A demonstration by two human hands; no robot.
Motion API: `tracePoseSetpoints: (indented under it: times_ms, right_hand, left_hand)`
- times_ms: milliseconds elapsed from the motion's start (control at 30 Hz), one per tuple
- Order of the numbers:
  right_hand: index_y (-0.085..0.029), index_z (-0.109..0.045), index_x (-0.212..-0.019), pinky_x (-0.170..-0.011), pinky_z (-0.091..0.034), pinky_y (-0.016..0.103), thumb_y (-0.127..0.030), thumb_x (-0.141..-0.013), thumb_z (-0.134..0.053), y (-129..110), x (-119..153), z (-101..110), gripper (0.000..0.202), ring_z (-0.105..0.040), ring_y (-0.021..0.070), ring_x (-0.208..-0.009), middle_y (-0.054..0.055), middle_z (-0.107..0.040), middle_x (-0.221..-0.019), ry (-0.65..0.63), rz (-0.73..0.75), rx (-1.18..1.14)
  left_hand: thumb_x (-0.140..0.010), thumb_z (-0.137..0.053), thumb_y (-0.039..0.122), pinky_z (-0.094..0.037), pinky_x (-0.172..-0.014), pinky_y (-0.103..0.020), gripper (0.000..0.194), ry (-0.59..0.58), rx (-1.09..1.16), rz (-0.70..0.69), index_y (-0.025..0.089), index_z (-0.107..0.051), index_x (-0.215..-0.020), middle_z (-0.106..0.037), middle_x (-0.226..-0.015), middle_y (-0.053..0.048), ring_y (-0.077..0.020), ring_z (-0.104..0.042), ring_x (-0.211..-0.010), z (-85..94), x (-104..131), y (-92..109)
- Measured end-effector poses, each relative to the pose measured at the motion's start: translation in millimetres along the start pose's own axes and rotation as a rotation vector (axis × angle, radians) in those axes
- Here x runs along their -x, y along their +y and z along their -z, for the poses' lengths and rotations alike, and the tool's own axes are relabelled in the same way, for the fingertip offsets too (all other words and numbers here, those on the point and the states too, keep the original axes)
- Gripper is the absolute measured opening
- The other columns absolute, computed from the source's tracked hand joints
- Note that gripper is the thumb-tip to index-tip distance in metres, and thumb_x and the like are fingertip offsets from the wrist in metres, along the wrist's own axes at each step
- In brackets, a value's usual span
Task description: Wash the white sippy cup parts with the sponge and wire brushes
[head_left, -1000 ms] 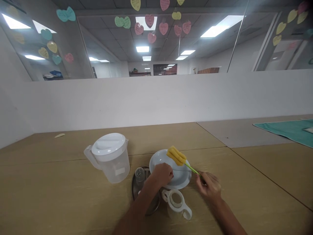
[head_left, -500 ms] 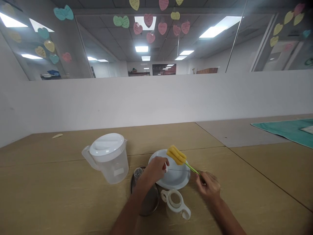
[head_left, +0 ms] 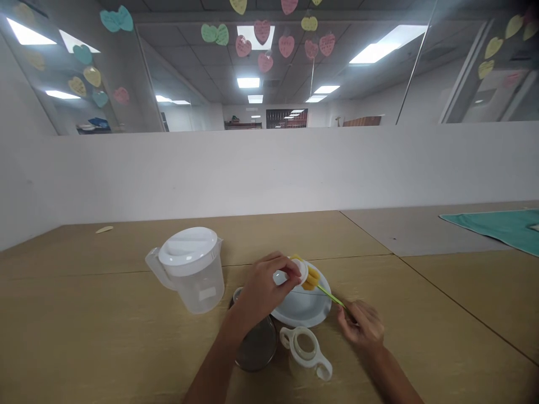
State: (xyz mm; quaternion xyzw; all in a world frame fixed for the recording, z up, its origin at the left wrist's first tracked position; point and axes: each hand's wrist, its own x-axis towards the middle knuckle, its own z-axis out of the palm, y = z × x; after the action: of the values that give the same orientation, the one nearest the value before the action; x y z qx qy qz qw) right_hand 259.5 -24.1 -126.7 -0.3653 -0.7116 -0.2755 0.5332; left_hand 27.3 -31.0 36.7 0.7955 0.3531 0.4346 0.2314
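Observation:
Above a white oval plate (head_left: 305,310), my left hand (head_left: 267,283) pinches a small white round piece (head_left: 302,270), perhaps a cap or little cup. My right hand (head_left: 362,325) is closed around the green handle of a yellow sponge brush (head_left: 312,279). The sponge head is right against the white piece, partly hidden behind it; I cannot tell how far inside it goes. In front of the plate sits a white ring-shaped piece with two side loops (head_left: 305,348), like an egg separator. Under my left forearm is a dark metal tray (head_left: 257,348), partly covered.
A clear plastic pitcher with a white lid (head_left: 191,264) stands at the left. Beside the tray's far edge, a small clear cup (head_left: 236,293) is mostly hidden. A green cloth (head_left: 497,224) lies at the far right, and a white wall (head_left: 269,174) closes off the back.
My left hand has lifted and turned, bringing the white piece right up to the sponge head. The brush has dipped slightly, while my right hand keeps its grip. The camera view has shifted a little.

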Motion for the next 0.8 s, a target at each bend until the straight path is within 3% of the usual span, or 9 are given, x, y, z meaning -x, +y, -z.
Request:
tracePoseSetpoints:
  times_ms: [133, 233, 333, 433, 500, 633, 800]
  right_hand:
    - [-0.017, -0.054, -0.068, -0.044, -0.032, 0.022, -0.014, -0.08, -0.056, -2, 1, 0, 0.012, -0.041, 0.0079, -0.041, -0.005, -0.044, -0.046, -0.029, 0.026, -0.003]
    - [-0.016, -0.054, -0.072, -0.045, -0.034, 0.021, -0.013, -0.081, -0.053, -1, 2, 1, 0.01, -0.039, 0.0081, -0.042, -0.005, -0.043, -0.047, -0.003, -0.035, -0.021]
    - [-0.016, -0.054, -0.071, -0.045, -0.033, 0.021, -0.013, -0.082, -0.053, 1, 2, 1, 0.011, -0.036, 0.0082, -0.041, -0.006, -0.039, -0.047, 0.0, -0.07, -0.012]
    - [-0.016, -0.054, -0.07, -0.044, -0.031, 0.022, -0.012, -0.081, -0.053, 2, 2, 1, 0.012, -0.036, 0.0083, -0.041, -0.005, -0.039, -0.046, -0.021, -0.056, -0.026]
    - [-0.016, -0.054, -0.07, -0.044, -0.031, 0.022, -0.012, -0.08, -0.053, 2, 2, 1, 0.012, -0.037, 0.0083, -0.041, -0.005, -0.041, -0.047, -0.01, -0.039, -0.038]
    - [-0.016, -0.054, -0.069, -0.044, -0.031, 0.021, -0.012, -0.08, -0.053, 2, 3, 2, 0.012, -0.036, 0.0079, -0.041, -0.006, -0.04, -0.046, 0.009, -0.056, -0.028]
    - [-0.017, -0.054, -0.07, -0.045, -0.032, 0.022, -0.012, -0.08, -0.053, 3, 3, 2, 0.012, -0.037, 0.008, -0.042, -0.005, -0.042, -0.047, -0.005, -0.047, -0.014]
  left_hand:
    - [-0.077, -0.053, 0.008, -0.045, -0.074, -0.021, 0.016, -0.037, -0.289, 0.061, 0.019, -0.061, -0.083, -0.06, -0.084, 0.0, -0.0108, -0.059, -0.076, 8.8, -2, -3]
    - [-0.079, -0.046, 0.006, -0.044, -0.073, -0.024, 0.023, -0.068, -0.569, 0.195, 0.02, -0.061, -0.09, -0.061, -0.093, -0.003, -0.0138, -0.059, -0.081, 17.1, -2, -13]
    - [-0.077, -0.043, 0.002, -0.043, -0.07, -0.026, 0.028, -0.213, -0.755, 0.341, 0.019, -0.062, -0.09, -0.063, -0.089, -0.005, -0.0164, -0.06, -0.08, 19.5, 1, -30]
    - [-0.07, -0.045, -0.003, -0.043, -0.071, -0.025, 0.034, -0.441, -0.769, 0.397, 0.018, -0.063, -0.089, -0.066, -0.083, -0.005, -0.0171, -0.061, -0.081, 12.7, 4, -52]
    - [-0.067, -0.047, -0.004, -0.043, -0.073, -0.025, 0.034, -0.516, -0.764, 0.408, 0.017, -0.064, -0.088, -0.067, -0.082, -0.005, -0.0179, -0.061, -0.083, 6.0, 4, -64]
    - [-0.068, -0.048, -0.002, -0.042, -0.076, -0.026, 0.03, -0.534, -0.771, 0.421, 0.015, -0.065, -0.085, -0.067, -0.09, -0.008, -0.0196, -0.061, -0.088, -0.5, 3, -77]
    - [-0.067, -0.049, -0.001, -0.042, -0.074, -0.025, 0.029, -0.512, -0.755, 0.447, 0.016, -0.064, -0.085, -0.067, -0.091, -0.007, -0.0192, -0.06, -0.087, 7.3, 4, -73]
